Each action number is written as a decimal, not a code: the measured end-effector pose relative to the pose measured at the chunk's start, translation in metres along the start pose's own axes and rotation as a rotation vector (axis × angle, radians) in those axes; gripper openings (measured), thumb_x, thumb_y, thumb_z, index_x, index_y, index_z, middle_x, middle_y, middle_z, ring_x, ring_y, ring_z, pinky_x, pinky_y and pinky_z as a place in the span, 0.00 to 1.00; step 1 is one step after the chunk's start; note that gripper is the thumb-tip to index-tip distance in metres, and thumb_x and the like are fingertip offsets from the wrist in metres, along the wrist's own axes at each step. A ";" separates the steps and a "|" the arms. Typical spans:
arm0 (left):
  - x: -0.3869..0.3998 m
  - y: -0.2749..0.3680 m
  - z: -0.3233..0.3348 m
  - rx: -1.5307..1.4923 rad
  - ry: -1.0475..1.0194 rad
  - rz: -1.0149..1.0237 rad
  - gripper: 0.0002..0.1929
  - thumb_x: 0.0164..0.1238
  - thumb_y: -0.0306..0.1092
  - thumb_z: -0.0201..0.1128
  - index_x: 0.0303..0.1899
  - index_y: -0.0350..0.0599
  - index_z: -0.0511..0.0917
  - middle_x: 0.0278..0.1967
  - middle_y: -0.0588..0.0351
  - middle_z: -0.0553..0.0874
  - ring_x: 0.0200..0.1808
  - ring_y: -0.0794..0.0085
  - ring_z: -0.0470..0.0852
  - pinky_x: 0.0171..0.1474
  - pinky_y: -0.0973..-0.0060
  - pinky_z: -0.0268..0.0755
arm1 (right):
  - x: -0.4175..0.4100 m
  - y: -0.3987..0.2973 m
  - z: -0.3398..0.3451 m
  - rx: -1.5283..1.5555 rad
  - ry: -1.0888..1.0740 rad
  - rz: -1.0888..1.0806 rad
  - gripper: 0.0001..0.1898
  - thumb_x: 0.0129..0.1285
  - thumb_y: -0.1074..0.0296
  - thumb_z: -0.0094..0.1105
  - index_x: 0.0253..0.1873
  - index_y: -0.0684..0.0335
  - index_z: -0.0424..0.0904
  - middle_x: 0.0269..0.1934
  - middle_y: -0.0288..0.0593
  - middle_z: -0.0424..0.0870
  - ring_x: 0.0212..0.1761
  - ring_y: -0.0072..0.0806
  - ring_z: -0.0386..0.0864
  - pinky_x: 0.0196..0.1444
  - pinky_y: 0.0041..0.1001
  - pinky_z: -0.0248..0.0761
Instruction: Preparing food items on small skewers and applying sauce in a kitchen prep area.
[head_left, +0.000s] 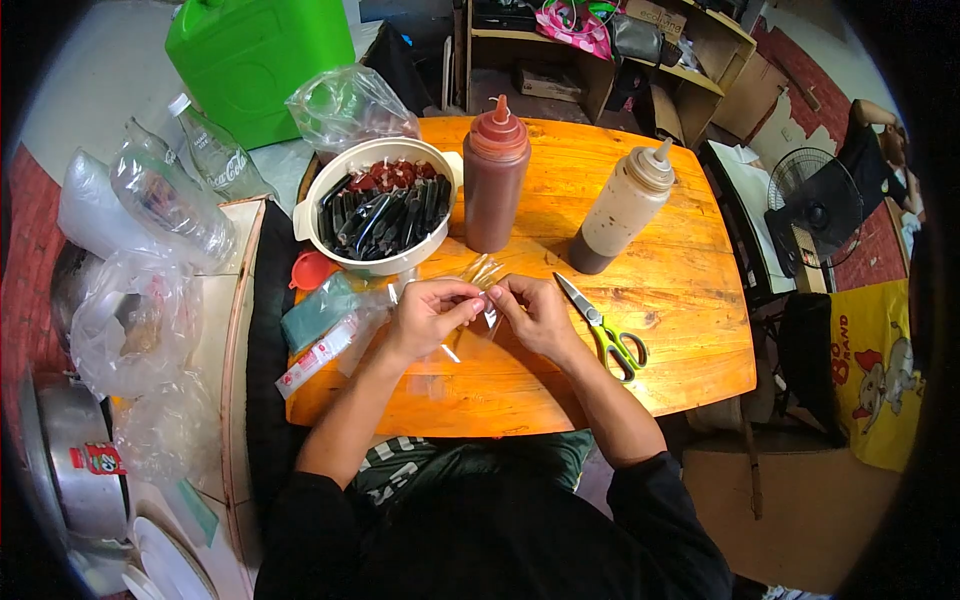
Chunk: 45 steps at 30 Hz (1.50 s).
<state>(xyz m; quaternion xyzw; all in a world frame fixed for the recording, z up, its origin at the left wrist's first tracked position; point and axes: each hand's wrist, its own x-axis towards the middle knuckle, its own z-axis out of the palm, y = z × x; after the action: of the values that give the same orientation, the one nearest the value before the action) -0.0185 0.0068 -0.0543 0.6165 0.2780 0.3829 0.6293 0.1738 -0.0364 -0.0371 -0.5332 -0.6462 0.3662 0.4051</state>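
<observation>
My left hand (435, 315) and my right hand (531, 313) meet over the wooden table, pinching a small clear plastic bag (491, 319) between thumbs and fingertips. Behind them stands a squeeze bottle of reddish-brown sauce (496, 191). A second squeeze bottle (621, 206), part filled with dark liquid, is farther right. Green-handled scissors (604, 326) lie beside my right hand, blades pointing away from me. Beyond my left hand, a cream two-handled container (379, 262) holds several small packets of dark sauce (386, 214) and reddish packets (394, 174). More clear plastic lies beneath my hands.
On the wooden table (690, 262), a red funnel (310, 270), green plastic packet (319, 309) and printed plastic packet (319, 356) lie left. Glass bottles (217, 161), plastic bags (135, 322) and a metal pot (82, 457) crowd the tiled counter. A fan (814, 202) and another person (874, 165) are right.
</observation>
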 end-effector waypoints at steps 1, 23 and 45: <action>0.000 0.000 0.000 0.000 0.000 -0.001 0.09 0.65 0.21 0.64 0.45 0.27 0.82 0.39 0.52 0.85 0.36 0.76 0.83 0.41 0.81 0.77 | 0.000 0.000 0.001 0.000 0.008 -0.011 0.09 0.68 0.70 0.60 0.36 0.70 0.82 0.30 0.46 0.85 0.30 0.26 0.81 0.37 0.27 0.75; 0.002 -0.007 -0.014 -0.095 -0.094 -0.126 0.08 0.66 0.24 0.64 0.43 0.30 0.83 0.33 0.53 0.87 0.31 0.77 0.84 0.36 0.82 0.77 | 0.000 -0.001 -0.002 0.337 -0.017 0.064 0.10 0.60 0.81 0.67 0.45 0.72 0.77 0.32 0.42 0.86 0.34 0.22 0.84 0.40 0.22 0.79; 0.001 -0.006 -0.006 0.004 -0.141 -0.124 0.07 0.64 0.25 0.67 0.41 0.32 0.85 0.32 0.56 0.87 0.28 0.81 0.81 0.33 0.83 0.74 | -0.003 -0.004 -0.015 0.256 -0.116 -0.044 0.11 0.58 0.81 0.64 0.46 0.72 0.80 0.32 0.40 0.85 0.34 0.21 0.83 0.41 0.23 0.78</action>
<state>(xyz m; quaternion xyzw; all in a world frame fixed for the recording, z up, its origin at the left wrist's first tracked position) -0.0223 0.0116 -0.0608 0.6248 0.2717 0.2983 0.6684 0.1858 -0.0390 -0.0281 -0.4408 -0.6279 0.4670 0.4397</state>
